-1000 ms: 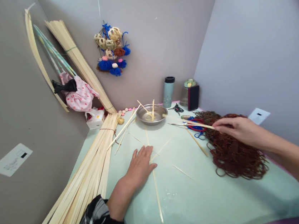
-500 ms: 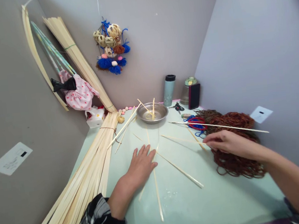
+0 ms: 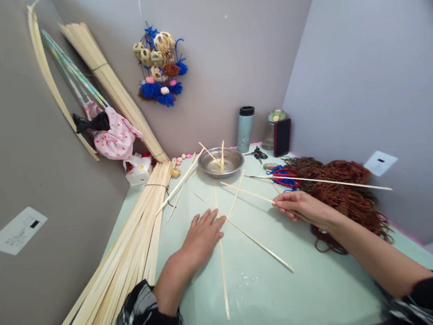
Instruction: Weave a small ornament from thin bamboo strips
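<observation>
Held strip (image 3: 247, 192): I see it just right of the frame's centre, one end in the right hand, the other pointing up and left.
Right hand (image 3: 303, 209): right of centre, fingers pinched narrow on that strip.
Left hand (image 3: 204, 237): spread wide, palm down near mid-frame, over crossed strips (image 3: 224, 276); the held strip lies beyond its fingertips, to the upper right.
Metal bowl (image 3: 234, 166): upper centre, with strips inside.
Brown cord (image 3: 356, 202): right of frame, heaped.
Strip bundle (image 3: 123, 256): lower left.
</observation>
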The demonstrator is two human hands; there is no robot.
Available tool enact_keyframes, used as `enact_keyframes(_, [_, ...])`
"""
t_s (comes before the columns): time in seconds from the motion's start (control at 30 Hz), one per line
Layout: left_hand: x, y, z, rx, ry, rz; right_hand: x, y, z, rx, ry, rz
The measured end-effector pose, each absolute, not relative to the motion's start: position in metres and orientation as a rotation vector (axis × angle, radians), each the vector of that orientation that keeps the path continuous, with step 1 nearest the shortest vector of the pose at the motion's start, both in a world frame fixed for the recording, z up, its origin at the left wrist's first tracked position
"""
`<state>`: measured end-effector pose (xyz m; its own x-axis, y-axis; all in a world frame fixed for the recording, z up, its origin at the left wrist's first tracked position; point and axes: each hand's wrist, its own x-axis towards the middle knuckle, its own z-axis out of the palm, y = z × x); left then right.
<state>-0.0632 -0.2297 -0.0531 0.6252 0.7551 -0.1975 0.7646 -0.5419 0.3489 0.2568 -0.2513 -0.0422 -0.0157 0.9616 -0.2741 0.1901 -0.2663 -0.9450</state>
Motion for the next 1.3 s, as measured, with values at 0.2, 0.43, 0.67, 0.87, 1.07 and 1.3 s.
enact_keyframes(0.2, [-0.064,-0.228,-0.053,2.440,1.201,-0.028,0.250,-0.238,-0.040,-1.481,-1.221,1.524])
enact_keyframes(0.43, [-0.064,-0.229,-0.049,2.450,1.198,-0.044,0.214,-0.209,-0.045,-1.615,-1.654,1.361])
enact_keyframes(0.67, [-0.064,-0.231,-0.044,2.476,1.184,-0.068,0.212,-0.202,-0.035,-1.687,-1.918,1.377])
enact_keyframes(0.87, [-0.063,-0.229,-0.042,2.484,1.177,-0.067,0.216,-0.204,-0.020,-1.658,-2.181,1.352])
enact_keyframes(1.07, [-0.060,-0.226,-0.037,2.472,1.181,-0.100,0.179,-0.212,-0.031,-1.558,-1.866,1.602])
enact_keyframes(1.3, [-0.061,-0.226,-0.033,2.439,1.196,-0.060,0.175,-0.230,-0.033,-1.580,-2.381,0.709])
